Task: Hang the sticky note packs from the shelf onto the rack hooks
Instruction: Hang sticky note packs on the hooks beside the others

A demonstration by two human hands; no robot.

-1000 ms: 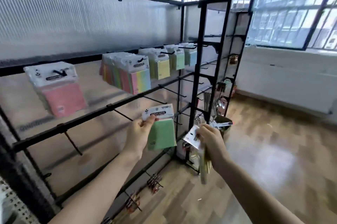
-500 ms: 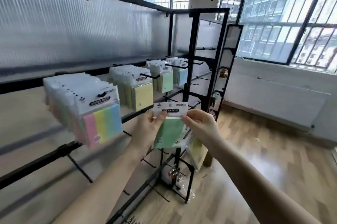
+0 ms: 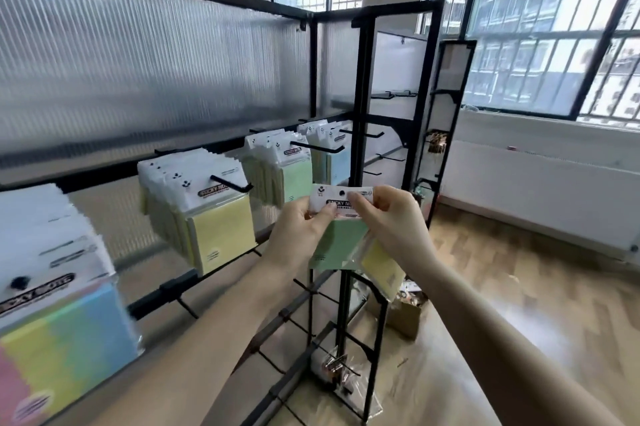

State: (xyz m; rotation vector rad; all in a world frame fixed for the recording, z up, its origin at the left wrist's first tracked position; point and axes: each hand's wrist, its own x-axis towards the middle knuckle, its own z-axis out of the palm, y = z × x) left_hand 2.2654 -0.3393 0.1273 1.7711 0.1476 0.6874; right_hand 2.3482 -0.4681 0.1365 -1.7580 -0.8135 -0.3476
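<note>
Both grips pinch the white header card of a green sticky note pack: my left hand at its left edge, my right hand at its right. I hold it in the air just before the green stack's rack hook. A yellow pack seems tucked under the right palm.

Both arms reach forward, left hand and right hand raised together, fingers pinching.
</note>
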